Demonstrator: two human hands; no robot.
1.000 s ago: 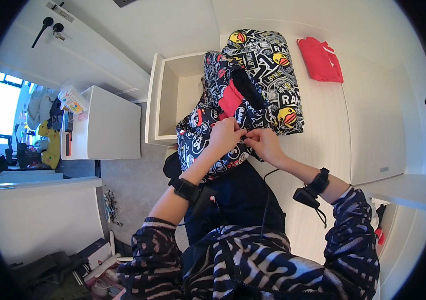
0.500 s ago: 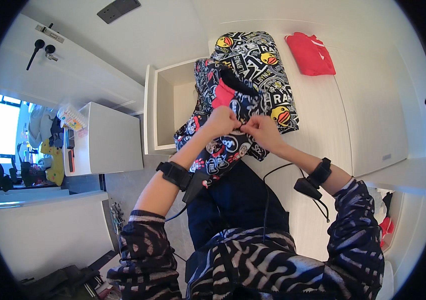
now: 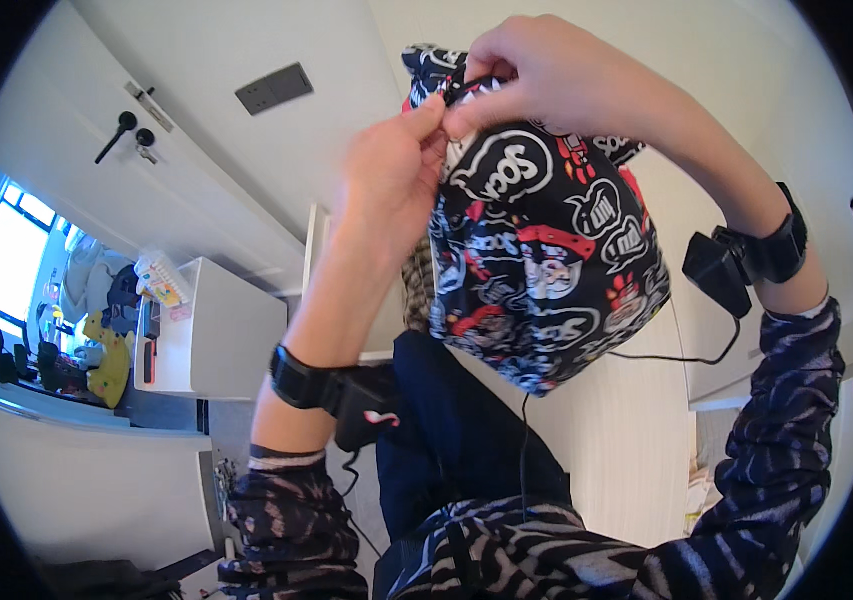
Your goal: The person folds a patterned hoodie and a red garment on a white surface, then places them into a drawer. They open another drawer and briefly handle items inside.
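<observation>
A black printed garment [image 3: 556, 260] with white and red cartoon motifs hangs in front of me, its lower part spread out above the pale surface. At its upper edge my left hand [image 3: 391, 165] pinches the fabric, with the thumb and fingers pressed together. Right beside it, my right hand [image 3: 556, 75] grips the same edge, its fingers curled over the cloth. The fingertips of both hands nearly meet. What exactly they pinch, an edge or a fastening, is too small to make out.
A pale drawer [image 3: 316, 240] stands pulled out behind my left forearm, with brown patterned cloth [image 3: 416, 285] near it. To the left are a white cabinet [image 3: 236, 325] and a door with a black handle [image 3: 116, 137]. A cable [image 3: 671, 358] runs from my right wrist strap.
Both hands have raised the printed garment from the pile up toward the top of view. It now hangs stretched out, hiding the duck-print item and the red folded cloth.
</observation>
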